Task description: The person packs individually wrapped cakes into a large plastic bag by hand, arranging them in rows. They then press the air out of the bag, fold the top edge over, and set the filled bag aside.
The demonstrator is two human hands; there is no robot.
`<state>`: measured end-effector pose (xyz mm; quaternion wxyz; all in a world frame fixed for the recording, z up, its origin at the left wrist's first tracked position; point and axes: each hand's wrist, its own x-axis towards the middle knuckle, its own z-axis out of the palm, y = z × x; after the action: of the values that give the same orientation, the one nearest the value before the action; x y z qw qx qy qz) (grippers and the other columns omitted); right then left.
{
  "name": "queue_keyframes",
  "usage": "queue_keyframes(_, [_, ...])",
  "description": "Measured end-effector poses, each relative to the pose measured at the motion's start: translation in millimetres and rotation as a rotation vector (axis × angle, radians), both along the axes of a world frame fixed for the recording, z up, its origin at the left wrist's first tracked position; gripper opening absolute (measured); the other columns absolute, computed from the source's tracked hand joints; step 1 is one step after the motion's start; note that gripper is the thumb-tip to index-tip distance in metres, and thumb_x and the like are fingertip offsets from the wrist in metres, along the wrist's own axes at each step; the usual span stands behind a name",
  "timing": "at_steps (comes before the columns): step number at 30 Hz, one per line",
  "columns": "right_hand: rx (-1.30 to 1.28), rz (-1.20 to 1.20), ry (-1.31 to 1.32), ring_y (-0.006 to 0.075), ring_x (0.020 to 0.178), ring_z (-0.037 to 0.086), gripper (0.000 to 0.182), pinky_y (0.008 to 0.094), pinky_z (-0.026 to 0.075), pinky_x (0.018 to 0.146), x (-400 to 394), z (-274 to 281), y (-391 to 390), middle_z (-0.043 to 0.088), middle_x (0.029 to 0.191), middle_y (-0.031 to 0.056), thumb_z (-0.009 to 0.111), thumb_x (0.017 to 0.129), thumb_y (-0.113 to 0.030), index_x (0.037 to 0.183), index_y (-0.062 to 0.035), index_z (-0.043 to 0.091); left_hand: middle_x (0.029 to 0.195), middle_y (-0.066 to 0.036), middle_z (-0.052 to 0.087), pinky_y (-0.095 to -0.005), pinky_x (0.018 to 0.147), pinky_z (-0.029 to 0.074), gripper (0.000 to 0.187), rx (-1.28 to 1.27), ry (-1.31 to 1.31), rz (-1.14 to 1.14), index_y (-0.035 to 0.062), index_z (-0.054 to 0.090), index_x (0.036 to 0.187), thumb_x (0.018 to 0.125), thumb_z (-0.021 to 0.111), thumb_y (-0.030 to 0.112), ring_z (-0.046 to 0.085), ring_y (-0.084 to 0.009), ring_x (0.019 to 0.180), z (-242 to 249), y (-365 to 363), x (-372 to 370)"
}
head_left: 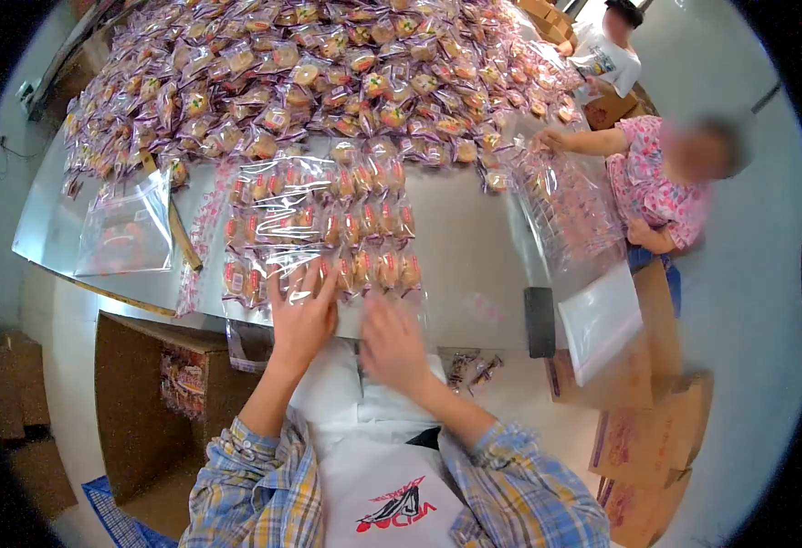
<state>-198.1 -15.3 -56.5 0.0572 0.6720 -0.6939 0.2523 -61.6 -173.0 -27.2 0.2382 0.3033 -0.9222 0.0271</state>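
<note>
Three rows of individually wrapped pastries [364, 224] lie in front of me on the metal table [456, 228]. A clear plastic bag [282, 196] covers the left part of these rows and shines in the light. My left hand [304, 320] rests on the front row with its fingers spread, touching the plastic. Close to the table's front edge, just below the right end of that row, is my right hand [392, 342]. Motion smears its fingers, so what they hold, if anything, cannot be made out.
A large heap of wrapped pastries [328, 73] fills the back of the table. Clear bags [127, 228] lie left, beside a wooden strip [182, 228]. A co-worker in a pink top [643, 155] handles a filled bag [570, 196]. Cardboard boxes [145, 411] stand below on both sides.
</note>
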Motion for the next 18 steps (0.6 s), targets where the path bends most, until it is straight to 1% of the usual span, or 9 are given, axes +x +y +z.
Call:
queue_keyframes(3, [-0.315,0.354,-0.022,0.0356,0.131,0.060,0.045,0.0521,0.047,0.105,-5,14,28,0.062,0.143,0.0197,0.073,0.082,-0.012,0.126,-0.0027,0.070,0.134,-0.012,0.064,-0.0619,0.122,0.026,0.056,0.101,0.046,0.027,0.0139,0.066,0.138,0.084,0.077,0.022,0.053,-0.0310,0.137,-1,-1,8])
queue_keyframes(5, [-0.398,0.271,-0.008,0.0354,0.116,0.067,0.046,0.0495,0.052,0.097,-50,15,10,0.069,0.128,0.0184,0.075,0.079,-0.010,0.125,-0.0036,0.070,0.138,-0.013,0.063,-0.0618,0.122,0.025,0.056,0.096,0.043,0.049,0.0140,0.065,0.139,0.085,0.077,0.023,0.052,-0.0313,0.139,2,-5,16])
queue_keyframes(6, [-0.456,0.048,-0.082,0.0312,0.099,0.064,0.038,0.0481,0.052,0.087,-63,54,-19,0.067,0.105,0.0116,0.075,0.076,0.000,0.113,-0.0041,0.070,0.140,-0.013,0.062,-0.0618,0.122,0.025,0.056,0.103,0.027,0.052,0.0141,0.065,0.139,0.085,0.077,0.024,0.052,-0.0315,0.140,1,-3,22])
queue_keyframes(8, [-0.398,-0.132,-0.112,0.0363,0.108,0.062,0.038,0.0473,0.050,0.095,-115,85,-73,0.066,0.115,0.0170,0.071,0.084,-0.001,0.122,-0.0028,0.066,0.150,-0.016,0.057,-0.0630,0.123,0.022,0.058,0.189,-0.013,0.041,0.0131,0.062,0.142,0.087,0.076,0.027,0.048,-0.0352,0.144,-2,-5,23])
queue_keyframes(9, [-0.425,-0.114,-0.040,0.0386,0.115,0.061,0.043,0.0458,0.049,0.102,-148,88,-112,0.066,0.125,0.0179,0.072,0.084,-0.004,0.127,-0.0038,0.065,0.152,-0.016,0.055,-0.0634,0.123,0.021,0.059,0.196,-0.038,0.050,0.0128,0.062,0.143,0.087,0.076,0.028,0.047,-0.0357,0.145,-3,-6,22])
queue_keyframes(10, [-0.312,-0.159,-0.057,0.0391,0.125,0.058,0.053,0.0483,0.047,0.106,-180,80,-143,0.063,0.135,0.0180,0.071,0.085,-0.008,0.136,-0.0045,0.060,0.154,-0.017,0.054,-0.0638,0.123,0.020,0.059,0.206,-0.068,0.059,0.0124,0.062,0.143,0.088,0.076,0.028,0.046,-0.0362,0.146,-2,-5,22])
queue_keyframes(12, [-0.286,-0.151,0.186,0.0381,0.130,0.054,0.066,0.0503,0.046,0.107,-234,54,-200,0.059,0.142,0.0156,0.073,0.083,-0.012,0.145,-0.0060,0.053,0.154,-0.020,0.052,-0.0645,0.123,0.020,0.063,0.192,-0.086,0.050,0.0109,0.058,0.147,0.089,0.075,0.028,0.046,-0.0367,0.147,1,-3,22])
queue_keyframes(15, [-0.126,-0.206,0.448,0.0335,0.130,0.054,0.071,0.0472,0.046,0.108,-279,16,-249,0.058,0.138,0.0152,0.073,0.079,-0.010,0.147,-0.0082,0.052,0.154,-0.018,0.052,-0.0632,0.123,0.021,0.063,0.200,-0.100,0.042,0.0154,0.059,0.147,0.087,0.076,0.024,0.045,-0.0360,0.147,2,-8,26])
queue_keyframes(18, [-0.010,-0.252,0.352,0.0337,0.126,0.055,0.076,0.0466,0.047,0.105,-282,4,-257,0.057,0.136,0.0147,0.073,0.079,-0.009,0.150,-0.0093,0.049,0.153,-0.015,0.053,-0.0617,0.122,0.023,0.064,0.162,-0.111,0.045,0.0192,0.060,0.146,0.084,0.076,0.022,0.046,-0.0341,0.145,5,-6,23])
